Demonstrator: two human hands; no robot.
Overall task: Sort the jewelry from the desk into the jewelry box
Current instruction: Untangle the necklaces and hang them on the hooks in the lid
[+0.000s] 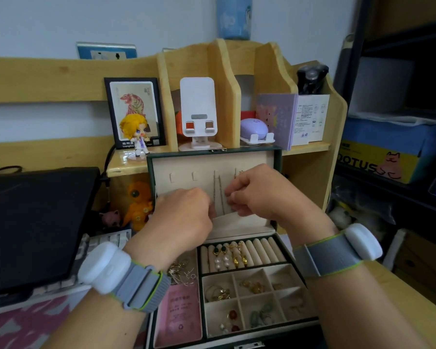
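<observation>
Jewelry box [297, 321], near worktop edge: tray compartments hold earrings [228, 255], rings. Beyond, upright lid panel: necklace chain [218, 192] hangs from hook. Left hand [184, 212], grip curled at lid pocket [239, 219]; right hand [252, 190], grip pinching near chain. Advice: hold pocket open, feed chain slack in untangled.

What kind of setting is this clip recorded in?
Likely a bedroom or dorm desk: a wooden desk shelf holds a figurine and phone stand, and an open jewelry box sits in front.
</observation>
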